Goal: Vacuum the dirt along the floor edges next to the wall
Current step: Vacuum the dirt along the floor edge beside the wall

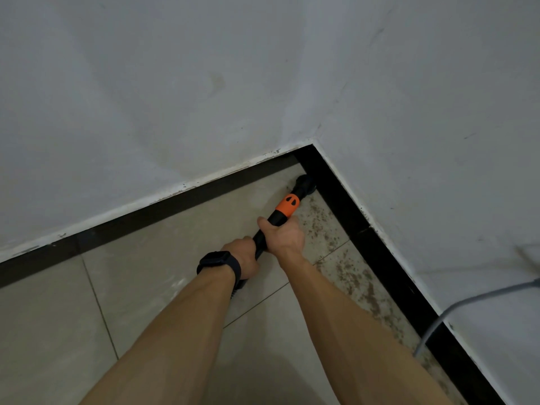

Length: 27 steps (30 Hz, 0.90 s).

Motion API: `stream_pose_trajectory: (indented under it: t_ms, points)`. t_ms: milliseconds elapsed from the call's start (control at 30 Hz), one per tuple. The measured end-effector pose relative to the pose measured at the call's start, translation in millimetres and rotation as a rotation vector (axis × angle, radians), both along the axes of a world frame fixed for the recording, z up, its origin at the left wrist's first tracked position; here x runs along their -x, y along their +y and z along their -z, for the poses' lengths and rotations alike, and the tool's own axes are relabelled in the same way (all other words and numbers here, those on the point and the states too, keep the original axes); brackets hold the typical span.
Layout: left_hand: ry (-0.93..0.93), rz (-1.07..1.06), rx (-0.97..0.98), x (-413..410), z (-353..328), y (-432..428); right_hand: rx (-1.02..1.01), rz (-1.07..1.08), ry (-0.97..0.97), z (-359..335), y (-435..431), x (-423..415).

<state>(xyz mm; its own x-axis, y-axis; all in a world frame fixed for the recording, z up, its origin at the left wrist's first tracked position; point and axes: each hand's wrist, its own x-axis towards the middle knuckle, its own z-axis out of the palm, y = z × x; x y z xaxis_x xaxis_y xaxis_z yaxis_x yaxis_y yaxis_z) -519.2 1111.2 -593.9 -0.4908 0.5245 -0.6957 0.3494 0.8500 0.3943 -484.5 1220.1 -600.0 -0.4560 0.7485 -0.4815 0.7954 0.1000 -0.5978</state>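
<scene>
— Nearest the lens, two bare forearms reaching forward over pale beige floor tiles (58, 331), with a black wristwatch (219, 263) strapped on the left one.

— And the fingers?

— Closed on both sides. First the left hand (244, 257), nearer the body, curled fully round the black vacuum tube (277, 219), fingertips wrapped under and out of sight. Then the right hand (285, 233), just ahead of it, gripping the same tube tightly, thumb lying against the tube's left side, just below the orange plastic collar (287, 207).

— Far end of the tube?

— Down at the black round nozzle (305, 184), set into the corner of the room, right against the black skirting strip (347, 211) at the foot of the white painted wall (409, 112).

— Any dirt showing?

— Yes, brown speckled dirt (358, 280) spread along the right-hand floor edge, just beside the skirting, from near the nozzle back toward the camera.

— Anything else?

— Only a grey cable (467, 299), hanging down the right wall to the floor, well apart from both hands.
</scene>
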Motion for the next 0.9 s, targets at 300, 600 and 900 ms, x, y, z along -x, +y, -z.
stream_pose_trajectory:
  t_ms: [300,600,900]
  points:
    - [0.22,0.119,-0.013,4,-4,-23,0.308,0.209,0.137,0,-5,-5]
    - [0.368,0.134,0.032,14,-5,-65,0.555,0.186,0.229,-12,-15,9]
    - [0.156,0.082,0.101,32,-18,-98,0.703,0.281,0.318,-13,-41,13]
